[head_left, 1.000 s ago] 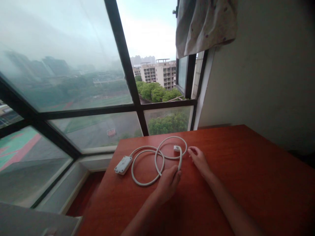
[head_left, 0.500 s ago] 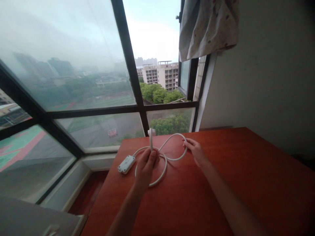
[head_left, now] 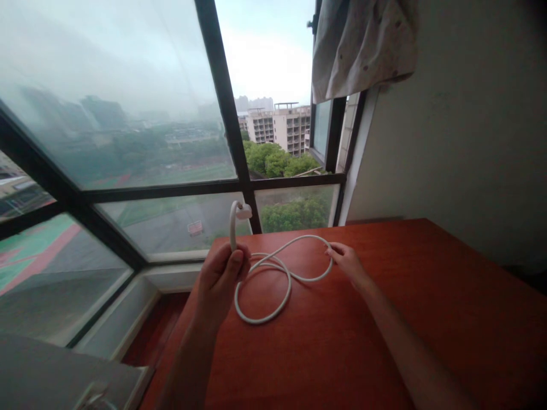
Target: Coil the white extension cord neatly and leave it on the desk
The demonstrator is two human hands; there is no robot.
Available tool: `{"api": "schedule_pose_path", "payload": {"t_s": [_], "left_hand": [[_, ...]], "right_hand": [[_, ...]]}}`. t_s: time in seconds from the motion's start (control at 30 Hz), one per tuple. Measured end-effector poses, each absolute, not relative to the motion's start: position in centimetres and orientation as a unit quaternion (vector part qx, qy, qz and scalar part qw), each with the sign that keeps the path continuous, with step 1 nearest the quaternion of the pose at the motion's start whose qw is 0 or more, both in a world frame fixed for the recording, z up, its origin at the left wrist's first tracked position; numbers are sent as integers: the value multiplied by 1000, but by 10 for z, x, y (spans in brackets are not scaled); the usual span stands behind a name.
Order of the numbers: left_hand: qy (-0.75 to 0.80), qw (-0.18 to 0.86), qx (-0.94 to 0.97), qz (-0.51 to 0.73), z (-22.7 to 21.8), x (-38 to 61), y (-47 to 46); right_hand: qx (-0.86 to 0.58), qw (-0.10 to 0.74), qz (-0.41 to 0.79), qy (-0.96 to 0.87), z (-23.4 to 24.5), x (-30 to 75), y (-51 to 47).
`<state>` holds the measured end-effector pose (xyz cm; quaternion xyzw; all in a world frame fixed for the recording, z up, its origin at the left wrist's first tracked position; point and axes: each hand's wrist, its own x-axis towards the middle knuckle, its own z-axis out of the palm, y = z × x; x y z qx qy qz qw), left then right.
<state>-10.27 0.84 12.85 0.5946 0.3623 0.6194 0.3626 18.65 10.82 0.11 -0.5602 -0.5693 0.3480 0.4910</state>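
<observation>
Gripping the white cord (head_left: 290, 275) just below its raised plug (head_left: 244, 212), the left hand (head_left: 224, 266) has lifted and shifted left since half a second ago, now blocking the spot where the white box showed, while the cord's loops lie on the red-brown bench (head_left: 342, 341) and the right hand (head_left: 339, 253) pinches their right edge. Around them, left to right, are the dark window frame (head_left: 158, 191), partly covered by the plug, a hanging curtain (head_left: 363, 51) and a wall (head_left: 444, 125).
</observation>
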Motion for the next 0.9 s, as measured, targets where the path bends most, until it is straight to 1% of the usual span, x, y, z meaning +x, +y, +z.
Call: {"api": "schedule_pose_path", "payload": {"t_s": [0.07,0.13,0.17,0.2,0.3,0.4,0.47,0.6,0.8,0.9], "left_hand": [[370,324,621,610,129,-104,11],[374,298,638,603,128,-103,16],[374,292,643,601,127,-102,18],[373,287,646,600,127,-101,20],[369,276,653,601,129,-99,28],[377,255,659,600,133,-96,36],[385,236,664,596,136,-96,42],[398,216,662,597,135,-96,55],[427,187,661,588,128,-104,64],[436,173,641,607,126,-107,66]], "right_hand": [[-600,475,223,-604,-1,185,106],[-610,462,93,-637,2,174,95],[-600,455,46,-657,4,164,88],[-578,443,30,-684,6,153,81],[-527,356,98,-766,5,115,66],[-565,276,155,-762,-4,80,72],[-597,253,182,-739,-9,64,85],[-603,261,207,-725,-13,44,106],[-531,298,249,-753,-2,39,106],[-472,350,265,-765,7,46,91]]}}
